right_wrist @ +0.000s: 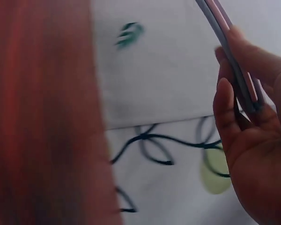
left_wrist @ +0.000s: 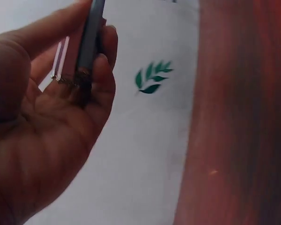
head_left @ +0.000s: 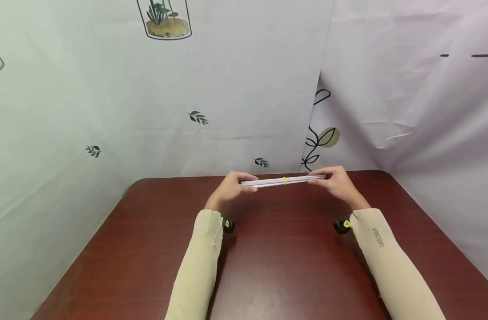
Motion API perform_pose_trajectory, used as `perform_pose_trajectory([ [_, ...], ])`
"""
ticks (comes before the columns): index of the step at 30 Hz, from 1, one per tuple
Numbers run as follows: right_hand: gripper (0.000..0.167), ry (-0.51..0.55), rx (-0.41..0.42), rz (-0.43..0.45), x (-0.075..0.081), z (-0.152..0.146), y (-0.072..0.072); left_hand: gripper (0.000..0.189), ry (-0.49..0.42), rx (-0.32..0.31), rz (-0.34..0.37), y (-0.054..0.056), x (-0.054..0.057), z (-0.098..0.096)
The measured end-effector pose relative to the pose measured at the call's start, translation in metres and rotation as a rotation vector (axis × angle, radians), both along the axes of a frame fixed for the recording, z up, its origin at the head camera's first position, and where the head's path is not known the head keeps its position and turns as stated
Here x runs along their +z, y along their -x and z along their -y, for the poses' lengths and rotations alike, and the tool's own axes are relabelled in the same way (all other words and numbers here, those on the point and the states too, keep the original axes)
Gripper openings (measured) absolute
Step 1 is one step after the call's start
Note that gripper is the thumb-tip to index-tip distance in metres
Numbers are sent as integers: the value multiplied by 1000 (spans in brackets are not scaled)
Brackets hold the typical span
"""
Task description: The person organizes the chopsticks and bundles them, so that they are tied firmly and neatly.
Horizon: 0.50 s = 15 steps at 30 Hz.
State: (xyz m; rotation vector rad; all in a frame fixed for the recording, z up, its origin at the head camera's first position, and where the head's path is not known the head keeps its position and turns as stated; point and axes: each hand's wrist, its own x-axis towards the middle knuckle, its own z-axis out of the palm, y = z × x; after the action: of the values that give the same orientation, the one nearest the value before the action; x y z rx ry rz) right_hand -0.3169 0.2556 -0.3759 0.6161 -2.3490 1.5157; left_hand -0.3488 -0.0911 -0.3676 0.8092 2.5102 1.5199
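Note:
A slim, straight bundle of pale, grey and pink strips (head_left: 268, 182) is held level above the far part of the table, with a yellow band (head_left: 285, 180) round its middle. My left hand (head_left: 230, 187) pinches its left end between thumb and fingers. At the other end, my right hand (head_left: 339, 183) pinches it the same way. In the left wrist view the end of the bundle (left_wrist: 89, 44) sits between thumb and curled fingers, grey on one side and pink on the other. The right wrist view has the bundle (right_wrist: 234, 58) slanting up out of my fingers.
Beneath my arms lies a dark red-brown wooden table (head_left: 276, 266), its far edge just behind the hands. White cloth (head_left: 244, 89) printed with leaves and jars hangs behind it and along the sides. Small black wrist cameras (head_left: 228, 226) sit at both cuffs.

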Motion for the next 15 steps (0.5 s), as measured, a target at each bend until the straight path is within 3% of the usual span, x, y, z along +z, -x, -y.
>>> perform_pose_trajectory([
  [5,22,-78,-50,85,-18,-2,11,33,87,68,15,5,-13,-3],
  [10,20,-198,-101,156,-33,0,16,29,187,188,5,9,-28,-6],
  [15,19,-260,-144,224,-42,5,16,25,298,297,38,11,-42,-11],
])
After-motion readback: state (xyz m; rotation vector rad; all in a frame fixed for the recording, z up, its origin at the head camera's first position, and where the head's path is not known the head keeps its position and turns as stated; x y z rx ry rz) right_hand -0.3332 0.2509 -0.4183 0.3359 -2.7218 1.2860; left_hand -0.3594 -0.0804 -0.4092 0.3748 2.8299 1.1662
